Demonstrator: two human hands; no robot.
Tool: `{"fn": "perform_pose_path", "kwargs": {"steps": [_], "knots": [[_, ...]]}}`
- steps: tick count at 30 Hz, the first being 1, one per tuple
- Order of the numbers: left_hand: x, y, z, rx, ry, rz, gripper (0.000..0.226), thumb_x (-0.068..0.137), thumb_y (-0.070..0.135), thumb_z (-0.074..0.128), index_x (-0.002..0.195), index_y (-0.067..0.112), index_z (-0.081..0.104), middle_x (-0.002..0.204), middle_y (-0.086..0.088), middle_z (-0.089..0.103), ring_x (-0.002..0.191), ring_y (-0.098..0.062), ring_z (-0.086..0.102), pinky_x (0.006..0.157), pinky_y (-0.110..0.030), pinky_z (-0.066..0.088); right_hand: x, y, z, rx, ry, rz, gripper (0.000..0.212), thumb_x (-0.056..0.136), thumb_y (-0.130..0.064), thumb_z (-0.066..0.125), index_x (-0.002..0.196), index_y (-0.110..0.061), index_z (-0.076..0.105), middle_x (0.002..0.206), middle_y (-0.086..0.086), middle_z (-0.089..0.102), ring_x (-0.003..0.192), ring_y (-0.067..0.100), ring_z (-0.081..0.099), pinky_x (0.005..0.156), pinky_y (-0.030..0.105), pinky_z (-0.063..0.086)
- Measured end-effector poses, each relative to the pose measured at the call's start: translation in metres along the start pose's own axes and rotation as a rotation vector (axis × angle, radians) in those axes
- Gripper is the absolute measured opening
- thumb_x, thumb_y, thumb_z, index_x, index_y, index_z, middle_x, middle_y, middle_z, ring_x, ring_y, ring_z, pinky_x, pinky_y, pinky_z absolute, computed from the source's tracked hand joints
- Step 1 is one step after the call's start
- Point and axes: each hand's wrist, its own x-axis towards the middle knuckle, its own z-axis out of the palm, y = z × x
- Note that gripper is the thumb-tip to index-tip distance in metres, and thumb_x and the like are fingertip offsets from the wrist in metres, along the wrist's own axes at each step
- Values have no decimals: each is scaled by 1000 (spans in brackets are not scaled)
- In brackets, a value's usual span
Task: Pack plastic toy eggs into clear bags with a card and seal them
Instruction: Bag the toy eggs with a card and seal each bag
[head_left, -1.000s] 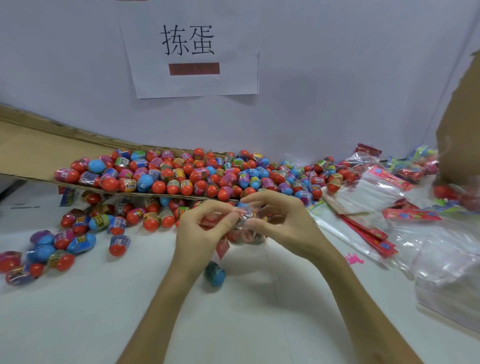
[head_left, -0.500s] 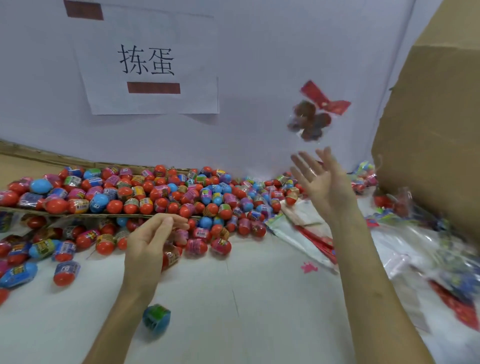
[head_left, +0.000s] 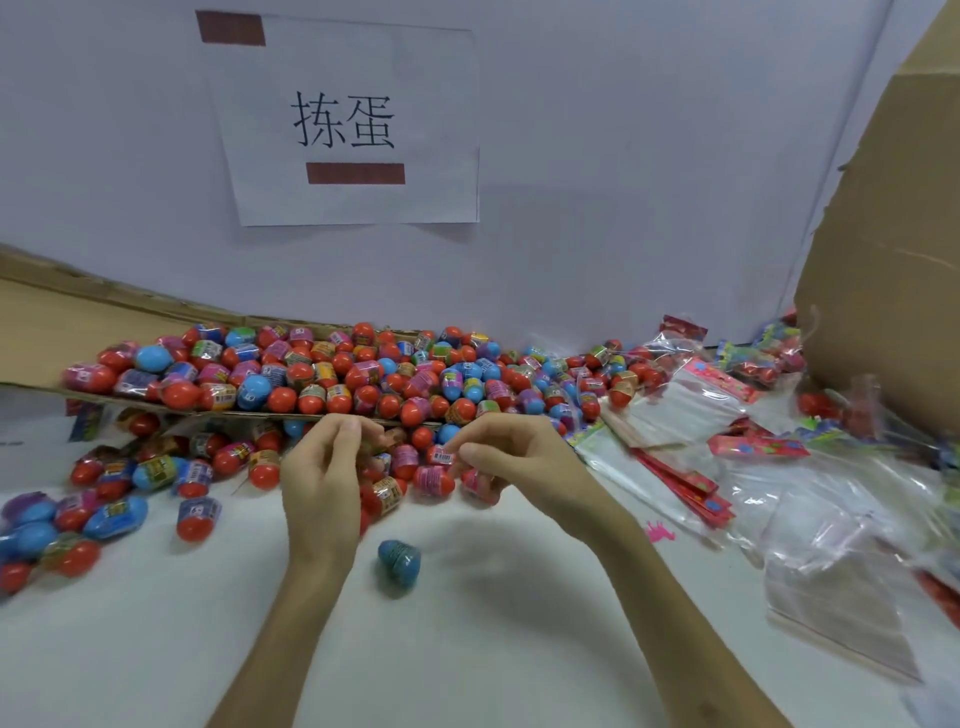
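At centre frame, head view.

- **Hands:** left hand (head_left: 322, 467) and right hand (head_left: 519, 457) are both lowered to the near edge of the toy eggs (head_left: 363, 384).
- **Change:** the filled bag that flew up from the right hand half a second ago is gone from both hands. Its landing place cannot be picked out.
- **Reading:** one pack is finished and a fresh count of eggs is beginning.
- **Grip:** the left fingers are curled close over the heap. The right fingertips are bunched narrow against a barcode-labelled egg (head_left: 440, 456). Whether either hand has an egg lifted cannot be told.
- **Loose item:** a lone blue egg (head_left: 399, 558) lies on the table (head_left: 467, 649) at lower centre, between the wrists and touching neither.
- **Right of frame:** clear bags (head_left: 675, 415) and red cards (head_left: 691, 486) lie untouched, to the right of the right hand.
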Motion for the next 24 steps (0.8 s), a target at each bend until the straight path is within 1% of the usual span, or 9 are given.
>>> {"fn": "perform_pose_path", "kwargs": {"steps": [2, 4, 7, 9, 13, 16, 18, 21, 24], "knots": [[2, -3, -2, -1, 44, -39, 33, 102, 23, 47, 77, 22, 68, 79, 1, 71, 74, -18, 67, 67, -34, 56, -2, 5, 17, -98, -33, -59, 12, 94, -22, 73, 105, -24, 76, 93, -8, 73, 70, 4, 62, 62, 22, 51], [2, -3, -3, -16, 73, -81, 33, 101, 25, 47, 76, 22, 68, 78, 0, 71, 70, -20, 67, 65, -41, 56, -6, 13, 31, -234, -136, -121, 25, 86, -29, 81, 110, -30, 73, 103, -16, 68, 78, 2, 61, 62, 14, 47], [2, -2, -2, -20, 90, -96, 33, 99, 28, 47, 74, 25, 68, 77, 2, 71, 64, -13, 66, 61, -37, 55, -11, 27, 48, -453, -277, -181, 37, 82, -28, 82, 116, -30, 71, 110, -18, 62, 95, -1, 58, 71, 16, 51], [2, -3, -2, -5, 83, -93, 33, 100, 27, 47, 74, 25, 68, 76, 2, 71, 63, -14, 65, 60, -36, 54, -11, 32, 54, -536, -252, -221, 34, 85, -21, 75, 118, -31, 70, 113, -18, 63, 101, 1, 58, 79, 20, 54], [1, -4, 1, 29, 39, -93, 37, 103, 20, 48, 73, 28, 69, 71, 3, 69, 64, -11, 62, 64, -34, 52, -9, 28, 43, -352, -89, -211, 29, 87, -15, 64, 111, -32, 69, 106, -20, 66, 93, 7, 62, 68, 15, 49], [-2, -2, 3, 54, 1, -83, 36, 102, 22, 49, 74, 31, 69, 73, 6, 70, 65, -7, 63, 65, -30, 52, -7, 25, 24, -262, 162, -133, 15, 92, -26, 63, 105, -30, 67, 99, -17, 65, 82, 10, 60, 66, 18, 47], [-4, -3, 3, 67, -21, -84, 37, 105, 20, 49, 76, 30, 70, 74, 5, 70, 68, -9, 65, 66, -30, 52, -5, 25, 10, -249, 351, -93, 9, 96, -30, 66, 105, -27, 68, 97, -16, 67, 79, 7, 60, 65, 14, 45], [-7, -6, 4, 93, -53, -83, 38, 107, 19, 50, 74, 26, 70, 74, 4, 70, 75, -20, 66, 68, -37, 53, -2, 30, -10, -305, 565, 9, 17, 94, -23, 72, 111, -21, 70, 108, -8, 66, 87, 2, 59, 71, 5, 43], [-9, -3, 5, 116, -92, -47, 36, 106, 16, 51, 76, 23, 70, 75, 4, 69, 74, -16, 63, 67, -30, 51, -4, 37, -25, -466, 592, 154, 30, 92, -16, 73, 121, -19, 71, 116, 1, 59, 98, 13, 58, 75, 4, 39]]}}
